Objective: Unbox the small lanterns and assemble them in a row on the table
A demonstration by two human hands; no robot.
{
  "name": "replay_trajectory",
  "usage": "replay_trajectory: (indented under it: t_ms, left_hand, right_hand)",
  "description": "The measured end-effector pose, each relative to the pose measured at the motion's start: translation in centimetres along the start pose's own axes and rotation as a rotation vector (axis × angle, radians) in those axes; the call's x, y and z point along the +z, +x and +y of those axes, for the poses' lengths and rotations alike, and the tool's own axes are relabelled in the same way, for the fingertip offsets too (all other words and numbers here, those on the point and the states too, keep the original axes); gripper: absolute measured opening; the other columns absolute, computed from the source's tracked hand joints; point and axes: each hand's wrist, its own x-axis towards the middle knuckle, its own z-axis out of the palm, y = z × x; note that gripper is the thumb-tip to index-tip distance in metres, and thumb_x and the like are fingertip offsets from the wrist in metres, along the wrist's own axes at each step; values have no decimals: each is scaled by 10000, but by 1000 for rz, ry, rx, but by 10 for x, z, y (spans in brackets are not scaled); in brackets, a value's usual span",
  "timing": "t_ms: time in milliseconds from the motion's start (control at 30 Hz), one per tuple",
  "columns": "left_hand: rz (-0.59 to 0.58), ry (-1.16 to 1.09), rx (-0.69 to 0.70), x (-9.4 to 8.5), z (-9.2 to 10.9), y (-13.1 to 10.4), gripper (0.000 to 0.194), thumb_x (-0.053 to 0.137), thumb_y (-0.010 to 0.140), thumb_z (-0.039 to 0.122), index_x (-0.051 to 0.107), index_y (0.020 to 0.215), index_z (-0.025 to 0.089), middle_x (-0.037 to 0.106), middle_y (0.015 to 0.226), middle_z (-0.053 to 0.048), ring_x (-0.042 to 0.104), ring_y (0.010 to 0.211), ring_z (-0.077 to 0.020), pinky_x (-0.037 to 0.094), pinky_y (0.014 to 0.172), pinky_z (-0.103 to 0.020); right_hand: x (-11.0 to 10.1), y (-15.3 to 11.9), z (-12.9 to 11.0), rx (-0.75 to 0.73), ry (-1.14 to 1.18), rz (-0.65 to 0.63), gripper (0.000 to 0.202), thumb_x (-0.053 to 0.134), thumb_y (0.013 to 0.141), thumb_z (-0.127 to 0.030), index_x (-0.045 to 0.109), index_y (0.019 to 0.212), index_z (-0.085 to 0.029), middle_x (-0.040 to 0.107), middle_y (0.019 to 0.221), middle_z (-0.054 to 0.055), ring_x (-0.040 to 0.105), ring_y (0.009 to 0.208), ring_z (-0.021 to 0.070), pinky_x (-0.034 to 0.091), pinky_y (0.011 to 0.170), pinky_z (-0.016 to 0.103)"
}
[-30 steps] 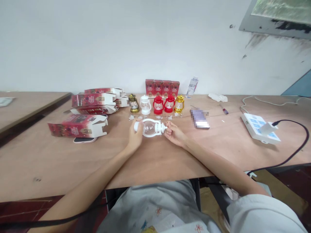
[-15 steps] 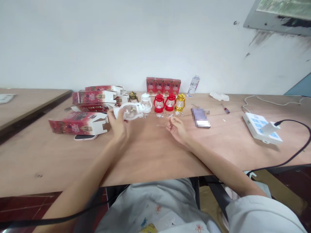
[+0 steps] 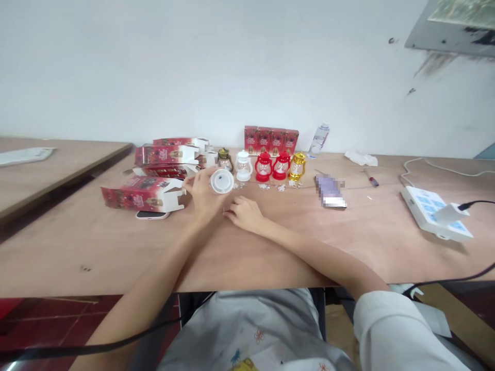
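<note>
Right of an open red box (image 3: 139, 196), the left hand (image 3: 204, 197) wraps its fingers around a white lantern (image 3: 221, 182), base facing the camera. The right hand (image 3: 246, 214) sits near it, fingertips narrowed on a thin piece (image 3: 224, 209) too small to identify; behind stands a row of small lanterns (image 3: 263, 167).

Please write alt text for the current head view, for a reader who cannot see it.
The left hand holds a white item, its round base facing the camera, with the right hand nearby. Behind, five small lanterns stand in a row; red boxes lie to the left.
</note>
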Motion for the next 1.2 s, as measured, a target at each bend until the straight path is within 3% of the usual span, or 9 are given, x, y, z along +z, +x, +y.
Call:
replay_trajectory:
  t_ms: [233,333,500,667,767,967,1100,1200]
  left_hand:
    - [-275,86,127,1,-11,1,303,621,782,380,584,1030,211,699,1026,-85,600,987,-276,253,883,-443]
    - [-346,96,202,0,-10,0,268,585,818,370,588,1037,215,707,1020,-92,600,998,-276,236,896,-457]
    - [-423,68,345,1,-6,-4,207,535,851,311,601,1034,239,711,1035,-85,608,991,-263,235,923,-469]
    - [-437,79,361,3,-4,-7,217,515,854,305,610,1037,235,712,1021,-102,603,1001,-268,244,933,-480]
    - [-435,80,319,2,-7,-4,212,515,851,310,610,1027,238,714,1015,-96,600,1007,-273,235,940,-485]
    - [-263,165,33,-6,-21,11,254,583,791,310,614,1034,244,709,995,-100,583,1017,-315,194,954,-520]
    - [-264,155,50,-5,-24,10,229,574,813,306,626,1028,246,701,1019,-99,580,1037,-313,181,970,-524]
    - [-270,164,94,-3,-22,6,244,557,829,285,617,1064,256,701,1038,-97,572,1058,-307,174,979,-522]
  right_hand:
    - [-8,-12,13,63,318,541,257,487,924,-346,648,821,-176,629,811,55,582,781,145,464,719,262]
    - [-9,-11,21,104,435,606,207,513,911,-351,637,853,-197,623,846,46,582,786,143,468,706,260]
    - [-8,-8,25,109,504,550,160,539,896,-325,625,824,-211,619,842,41,574,803,155,454,721,269]
    - [-5,-7,24,166,471,430,145,467,920,-285,570,852,-208,588,859,39,530,734,147,429,706,270]
    - [-3,-6,25,177,413,404,150,407,934,-249,534,872,-199,570,878,51,532,777,159,420,726,276]
    - [-2,-1,23,93,284,278,166,433,940,-236,564,864,-168,611,868,77,533,825,186,397,761,299]
    - [0,2,18,-34,172,125,148,521,906,-235,627,825,-173,669,866,71,530,873,212,376,794,334]
    - [1,3,16,-27,183,132,150,520,900,-210,654,837,-187,683,869,66,534,876,213,381,802,343]
